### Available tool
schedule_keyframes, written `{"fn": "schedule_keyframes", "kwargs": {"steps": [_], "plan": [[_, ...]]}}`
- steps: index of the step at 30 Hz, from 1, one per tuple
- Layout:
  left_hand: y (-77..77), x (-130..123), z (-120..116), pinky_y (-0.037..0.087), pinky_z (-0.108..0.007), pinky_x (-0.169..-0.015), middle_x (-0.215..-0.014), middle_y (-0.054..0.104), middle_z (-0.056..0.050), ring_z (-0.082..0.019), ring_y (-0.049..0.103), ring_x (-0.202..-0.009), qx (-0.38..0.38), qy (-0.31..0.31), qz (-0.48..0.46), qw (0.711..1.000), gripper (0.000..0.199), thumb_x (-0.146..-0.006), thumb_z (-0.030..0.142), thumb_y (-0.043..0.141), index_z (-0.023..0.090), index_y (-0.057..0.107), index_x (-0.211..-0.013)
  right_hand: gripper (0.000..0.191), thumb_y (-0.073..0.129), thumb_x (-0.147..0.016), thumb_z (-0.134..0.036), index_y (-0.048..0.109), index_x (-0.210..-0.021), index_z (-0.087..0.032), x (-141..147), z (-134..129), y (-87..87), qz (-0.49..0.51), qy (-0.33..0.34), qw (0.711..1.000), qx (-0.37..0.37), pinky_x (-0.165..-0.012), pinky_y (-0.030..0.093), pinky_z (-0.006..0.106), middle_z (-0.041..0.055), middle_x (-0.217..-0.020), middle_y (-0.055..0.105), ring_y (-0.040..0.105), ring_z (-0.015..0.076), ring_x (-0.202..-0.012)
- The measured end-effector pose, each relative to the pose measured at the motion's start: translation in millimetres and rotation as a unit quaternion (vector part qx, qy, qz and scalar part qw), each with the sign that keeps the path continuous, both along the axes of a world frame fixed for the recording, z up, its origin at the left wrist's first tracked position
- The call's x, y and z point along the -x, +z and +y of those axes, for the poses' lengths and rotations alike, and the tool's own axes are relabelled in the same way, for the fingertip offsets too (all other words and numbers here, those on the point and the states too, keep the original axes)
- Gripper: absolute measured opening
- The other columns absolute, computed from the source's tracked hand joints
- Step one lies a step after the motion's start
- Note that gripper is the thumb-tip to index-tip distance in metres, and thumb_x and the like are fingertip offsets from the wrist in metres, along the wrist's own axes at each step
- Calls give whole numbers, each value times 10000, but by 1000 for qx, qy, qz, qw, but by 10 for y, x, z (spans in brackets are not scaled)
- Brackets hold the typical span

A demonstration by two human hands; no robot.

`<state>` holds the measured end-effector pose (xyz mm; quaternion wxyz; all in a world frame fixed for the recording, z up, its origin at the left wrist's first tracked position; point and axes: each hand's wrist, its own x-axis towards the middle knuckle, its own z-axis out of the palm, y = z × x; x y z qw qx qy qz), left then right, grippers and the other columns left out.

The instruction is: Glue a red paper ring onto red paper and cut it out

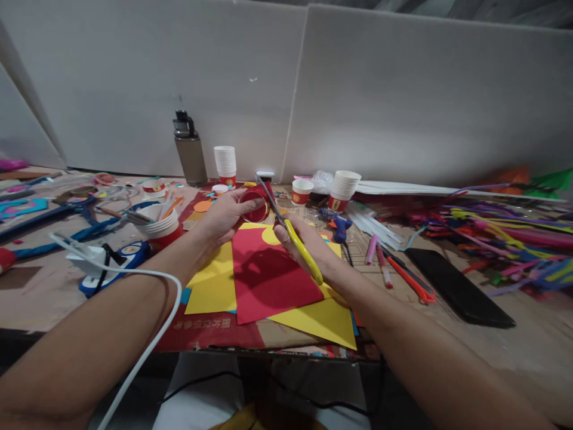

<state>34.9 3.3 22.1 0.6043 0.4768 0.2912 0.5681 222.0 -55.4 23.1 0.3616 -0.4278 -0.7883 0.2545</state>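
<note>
Pinched in my left hand is a red, round, hollow piece with a pale edge along its lower rim; whether it is a cup or rolled paper I cannot tell. My right hand is closed on a pair of scissors with yellow handles. Their blades point up and to the left, beside the red piece, and whether they touch it is unclear. Below both hands lies a sheet of red paper on top of yellow sheets, with a little blue paper at the edges.
Paper cup stacks and a bottle stand at the back. To the right are a blue glue gun, markers, a black phone and pipe cleaners. A white cable crosses my left forearm.
</note>
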Motion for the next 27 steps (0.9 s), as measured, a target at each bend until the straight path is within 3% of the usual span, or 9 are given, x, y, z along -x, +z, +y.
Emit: {"fn": "schedule_keyframes", "kwargs": {"steps": [8, 15, 27], "plan": [[33, 22, -9, 485, -238, -685, -729, 712, -28, -115, 616, -658, -4, 1, 15, 1000, 332, -534, 216, 892, 125, 741, -815, 367, 455, -916, -573, 498, -844, -215, -20, 38, -11, 1, 18, 1000, 15, -582, 333, 296, -9, -716, 500, 431, 143, -638], [7, 37, -13, 483, -269, -730, -759, 723, -58, -141, 636, -695, -30, -37, 47, 998, 333, -587, 285, 881, 120, 755, -847, 359, 478, -908, -570, 488, -859, -215, -29, 72, -63, 2, 15, 1000, 19, -613, 354, 304, 3, -764, 529, 449, 154, -672], [-30, 69, 42, 483, -253, -708, -758, 719, -55, -132, 630, -697, -33, -25, 53, 998, 350, -583, 265, 879, 117, 762, -877, 304, 519, -896, -504, 459, -802, -221, -49, 107, -79, 1, 24, 999, 27, -599, 335, 293, -19, -728, 489, 433, 140, -652]]}}
